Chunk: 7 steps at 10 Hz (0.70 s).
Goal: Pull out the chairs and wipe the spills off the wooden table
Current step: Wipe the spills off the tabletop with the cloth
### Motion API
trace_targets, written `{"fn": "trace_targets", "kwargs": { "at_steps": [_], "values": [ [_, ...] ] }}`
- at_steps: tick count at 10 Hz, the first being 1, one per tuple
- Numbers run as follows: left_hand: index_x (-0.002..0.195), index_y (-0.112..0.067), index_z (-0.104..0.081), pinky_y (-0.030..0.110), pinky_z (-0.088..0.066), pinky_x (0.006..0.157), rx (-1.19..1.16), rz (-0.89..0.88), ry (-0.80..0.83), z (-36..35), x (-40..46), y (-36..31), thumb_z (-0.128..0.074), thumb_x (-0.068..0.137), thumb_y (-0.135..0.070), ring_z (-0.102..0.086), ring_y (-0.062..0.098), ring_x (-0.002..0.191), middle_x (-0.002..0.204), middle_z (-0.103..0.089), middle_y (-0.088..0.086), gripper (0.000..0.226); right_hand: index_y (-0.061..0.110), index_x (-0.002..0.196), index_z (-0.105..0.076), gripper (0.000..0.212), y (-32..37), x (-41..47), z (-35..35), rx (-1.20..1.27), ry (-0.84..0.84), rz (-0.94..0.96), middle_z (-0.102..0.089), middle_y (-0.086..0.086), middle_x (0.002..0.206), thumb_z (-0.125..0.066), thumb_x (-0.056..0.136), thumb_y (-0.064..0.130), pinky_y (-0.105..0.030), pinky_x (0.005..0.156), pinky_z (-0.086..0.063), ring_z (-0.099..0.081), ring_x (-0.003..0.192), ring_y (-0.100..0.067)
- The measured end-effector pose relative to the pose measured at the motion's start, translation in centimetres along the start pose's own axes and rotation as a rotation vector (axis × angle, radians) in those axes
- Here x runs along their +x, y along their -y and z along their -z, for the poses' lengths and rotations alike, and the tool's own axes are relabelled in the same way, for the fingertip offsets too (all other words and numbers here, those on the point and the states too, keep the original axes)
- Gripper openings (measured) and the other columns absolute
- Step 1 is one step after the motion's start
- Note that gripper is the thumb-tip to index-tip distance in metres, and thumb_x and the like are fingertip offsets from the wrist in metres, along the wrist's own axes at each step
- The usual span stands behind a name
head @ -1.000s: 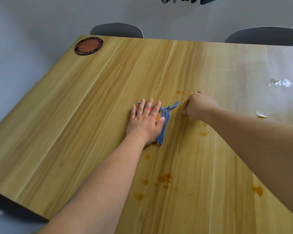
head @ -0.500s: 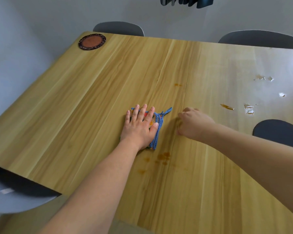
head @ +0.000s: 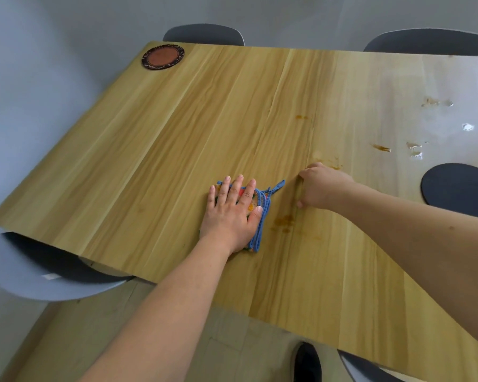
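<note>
Head view: L hand (head: 232, 213), fingers flat, presses the cloth (head: 261, 216) mid-table (head: 149, 161). Since 1 s ago I note cloth dragged nearer, over the far drips. R hand (head: 319, 187) curled, holds nothing, rests right of it. Orange spill (head: 283, 223) beside cloth, spills (head: 414, 150) far right remain: wiping incomplete.
</note>
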<state>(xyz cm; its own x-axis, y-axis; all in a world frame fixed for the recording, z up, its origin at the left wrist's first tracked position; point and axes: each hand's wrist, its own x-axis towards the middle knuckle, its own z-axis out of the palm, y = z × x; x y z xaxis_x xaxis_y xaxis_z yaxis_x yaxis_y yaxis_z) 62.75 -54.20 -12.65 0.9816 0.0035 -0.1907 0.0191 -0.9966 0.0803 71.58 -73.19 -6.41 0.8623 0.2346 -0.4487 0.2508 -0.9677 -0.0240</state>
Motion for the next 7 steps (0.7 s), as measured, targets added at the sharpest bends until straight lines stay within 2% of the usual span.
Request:
{"fn": "trace_targets", "kwargs": {
  "at_steps": [1, 2, 3, 4, 5, 6, 7],
  "values": [
    [0.155, -0.033, 0.013, 0.047, 0.013, 0.120, 0.004, 0.002, -0.001, -0.3, -1.1, 0.2, -0.010, 0.101, -0.055, 0.022, 0.019, 0.149, 0.164, 0.017, -0.004, 0.063, 0.019, 0.133, -0.050, 0.058, 0.2, -0.6, -0.1, -0.024, -0.031, -0.036, -0.048, -0.005, 0.127, -0.064, 0.085, 0.049, -0.041, 0.091, -0.044, -0.053, 0.114, -0.027],
    [0.155, -0.033, 0.013, 0.048, 0.013, 0.120, -0.003, -0.007, -0.003, -0.5, -2.3, 0.5, -0.009, 0.100, -0.055, 0.023, 0.019, 0.149, 0.164, 0.017, -0.004, 0.063, 0.017, 0.123, -0.056, 0.043, 0.2, -1.5, -0.9, -0.008, -0.099, -0.041, -0.049, -0.006, 0.117, -0.058, 0.089, 0.044, -0.039, 0.087, -0.045, -0.053, 0.107, -0.027],
    [0.154, -0.032, 0.015, 0.049, 0.012, 0.120, -0.005, -0.010, 0.005, -0.7, -3.7, 0.8, -0.008, 0.100, -0.055, 0.024, 0.019, 0.149, 0.164, 0.019, -0.004, 0.063, 0.016, 0.118, -0.058, 0.039, -0.1, -2.6, -1.4, 0.008, -0.098, -0.057, -0.049, -0.006, 0.114, -0.054, 0.091, 0.043, -0.040, 0.085, -0.048, -0.052, 0.107, -0.028],
    [0.154, -0.033, 0.017, 0.049, 0.012, 0.120, -0.009, -0.010, 0.013, -1.0, -5.2, 1.0, -0.007, 0.099, -0.055, 0.026, 0.019, 0.148, 0.163, 0.021, -0.004, 0.064, 0.014, 0.117, -0.057, 0.034, -0.7, -3.6, -1.5, -0.019, -0.102, -0.089, -0.049, -0.007, 0.112, -0.052, 0.094, 0.039, -0.037, 0.075, -0.046, -0.054, 0.105, -0.029],
    [0.153, -0.033, 0.019, 0.050, 0.011, 0.120, -0.010, -0.011, 0.020, -1.2, -6.7, 1.3, -0.006, 0.099, -0.056, 0.027, 0.019, 0.148, 0.163, 0.022, -0.004, 0.064, 0.016, 0.123, -0.054, 0.036, -0.7, -4.4, -1.7, -0.055, -0.037, -0.117, -0.049, -0.007, 0.118, -0.050, 0.095, 0.039, -0.035, 0.073, -0.042, -0.055, 0.105, -0.027],
    [0.153, -0.033, 0.019, 0.050, 0.011, 0.120, -0.009, -0.015, 0.022, -1.4, -8.1, 1.4, -0.007, 0.100, -0.056, 0.027, 0.020, 0.148, 0.162, 0.023, -0.004, 0.064, 0.017, 0.132, -0.048, 0.047, -0.4, -4.9, -2.1, -0.063, 0.051, -0.130, -0.046, -0.007, 0.126, -0.048, 0.095, 0.047, -0.038, 0.083, -0.044, -0.053, 0.113, -0.026],
    [0.153, -0.033, 0.019, 0.050, 0.012, 0.120, -0.005, -0.019, 0.028, -1.6, -9.1, 1.5, -0.008, 0.100, -0.055, 0.028, 0.019, 0.147, 0.162, 0.024, -0.004, 0.063, 0.016, 0.134, -0.047, 0.050, -0.4, -4.8, -2.4, -0.051, 0.064, -0.123, -0.045, -0.009, 0.126, -0.047, 0.095, 0.048, -0.041, 0.091, -0.048, -0.053, 0.111, -0.027]
  ]
}}
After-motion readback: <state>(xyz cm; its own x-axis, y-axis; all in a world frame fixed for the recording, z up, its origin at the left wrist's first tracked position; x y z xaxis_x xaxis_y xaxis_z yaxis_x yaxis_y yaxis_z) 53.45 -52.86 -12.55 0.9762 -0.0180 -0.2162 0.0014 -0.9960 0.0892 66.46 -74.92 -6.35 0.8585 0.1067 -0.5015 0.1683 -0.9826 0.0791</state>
